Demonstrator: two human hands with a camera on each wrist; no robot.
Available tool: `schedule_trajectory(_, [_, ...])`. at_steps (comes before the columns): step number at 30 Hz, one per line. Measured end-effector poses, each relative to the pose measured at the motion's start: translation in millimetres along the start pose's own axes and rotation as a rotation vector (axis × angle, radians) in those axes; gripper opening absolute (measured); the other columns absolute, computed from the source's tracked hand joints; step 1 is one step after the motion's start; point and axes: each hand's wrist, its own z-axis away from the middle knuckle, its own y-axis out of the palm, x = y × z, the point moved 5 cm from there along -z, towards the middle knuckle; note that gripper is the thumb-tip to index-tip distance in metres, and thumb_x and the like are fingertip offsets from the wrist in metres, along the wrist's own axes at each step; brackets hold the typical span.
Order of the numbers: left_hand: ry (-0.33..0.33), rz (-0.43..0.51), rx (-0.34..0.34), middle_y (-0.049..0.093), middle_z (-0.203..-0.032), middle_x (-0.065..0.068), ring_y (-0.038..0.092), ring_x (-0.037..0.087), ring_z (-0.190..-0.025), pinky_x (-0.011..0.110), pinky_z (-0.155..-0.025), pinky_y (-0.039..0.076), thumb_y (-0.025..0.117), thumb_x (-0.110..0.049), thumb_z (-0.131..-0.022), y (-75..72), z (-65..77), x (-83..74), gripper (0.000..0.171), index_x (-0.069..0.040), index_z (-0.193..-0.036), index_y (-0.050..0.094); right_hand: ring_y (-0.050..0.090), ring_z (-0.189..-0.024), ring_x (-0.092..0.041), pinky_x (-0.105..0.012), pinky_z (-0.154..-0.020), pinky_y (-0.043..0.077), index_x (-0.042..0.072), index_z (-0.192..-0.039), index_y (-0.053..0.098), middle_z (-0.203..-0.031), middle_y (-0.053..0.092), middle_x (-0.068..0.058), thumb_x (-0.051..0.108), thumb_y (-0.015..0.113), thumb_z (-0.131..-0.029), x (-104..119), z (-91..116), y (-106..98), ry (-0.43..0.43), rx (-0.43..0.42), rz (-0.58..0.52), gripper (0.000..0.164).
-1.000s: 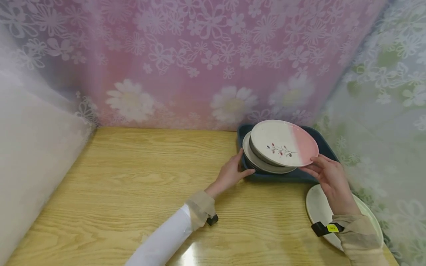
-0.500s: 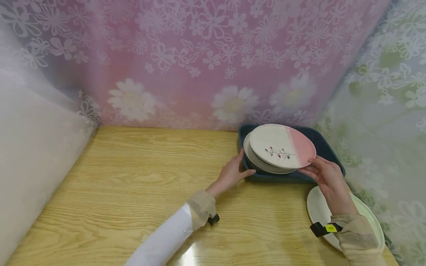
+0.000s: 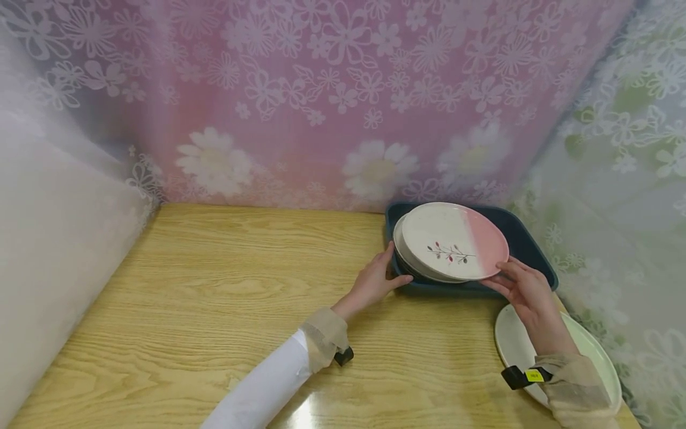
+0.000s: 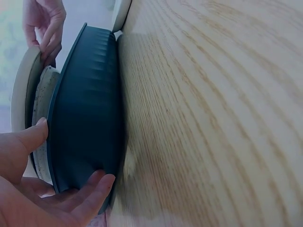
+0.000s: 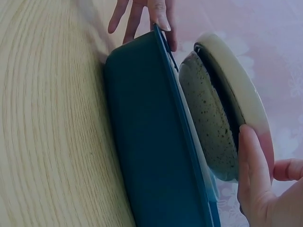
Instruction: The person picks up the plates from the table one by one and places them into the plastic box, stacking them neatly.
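My right hand [image 3: 530,298] pinches the right edge of an oval plate [image 3: 436,232], white and pink with a twig pattern. This plate is tilted over a dark blue plastic tub [image 3: 527,241]. Beneath it lies a speckled grey-white plate [image 5: 208,111], resting in the tub with its edge above the rim; a dark layer shows between the two plates. My left hand [image 3: 371,279] rests on the tub's near left corner. Its thumb [image 4: 35,135] touches near the rim, and the other fingers lie fairly straight against the outer wall. What lies lower in the tub is hidden.
A large pale green and white plate [image 3: 589,345] lies at the right edge of the wooden table [image 3: 241,298], partly under my right forearm. Behind the tub hangs a pink flowered cloth [image 3: 300,107]; pale cloth borders both sides.
My right hand has lowered the pink and white plate slightly toward the near side, so it covers more of the speckled plate. My left hand has stayed at the tub's corner.
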Motion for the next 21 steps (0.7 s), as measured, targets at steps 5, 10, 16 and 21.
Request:
schedule_trajectory(5, [-0.001,0.006,-0.007,0.029,-0.148,0.010,0.055,0.022,-0.105,0.039,-0.091,0.045,0.060,-0.052,-0.083,0.9,-0.7,1.2,0.089,-0.019,-0.149,0.010,0.068,-0.084,-0.023,-0.037,-0.075,0.054,0.012,-0.145,0.021,-0.116,0.049,0.003,0.007,0.056,-0.091,-3.7,-0.6,-5.6,0.009,-0.015,-0.023,0.065])
schedule_trajectory(10, [0.003,0.000,-0.009,0.031,-0.148,0.008,0.056,0.018,-0.093,0.034,-0.084,0.046,0.059,-0.053,-0.083,0.9,-0.8,0.8,0.089,-0.019,-0.149,0.011,0.065,-0.085,-0.018,-0.036,-0.076,0.054,0.013,-0.144,0.029,-0.121,0.041,0.003,0.008,0.058,-0.089,-5.3,-2.7,-8.0,0.026,-0.043,0.003,0.062])
schedule_trajectory(16, [0.007,-0.013,-0.017,0.035,-0.145,0.007,0.052,0.013,-0.080,0.031,-0.077,0.046,0.059,-0.053,-0.082,0.8,-1.4,2.2,0.089,-0.018,-0.149,0.011,0.061,-0.089,-0.016,-0.037,-0.078,0.053,0.014,-0.145,0.024,-0.120,0.042,0.004,0.008,0.060,-0.089,-4.0,-6.6,-5.0,0.045,-0.052,-0.013,0.067])
schedule_trajectory(21, [0.007,-0.011,-0.014,0.033,-0.146,0.008,0.055,0.018,-0.095,0.036,-0.087,0.046,0.059,-0.053,-0.083,1.5,-1.7,2.6,0.089,-0.018,-0.149,0.011,0.062,-0.089,-0.015,-0.036,-0.077,0.054,0.013,-0.146,0.020,-0.118,0.044,0.004,0.009,0.060,-0.088,-5.5,-10.1,-1.2,0.051,-0.064,-0.008,0.070])
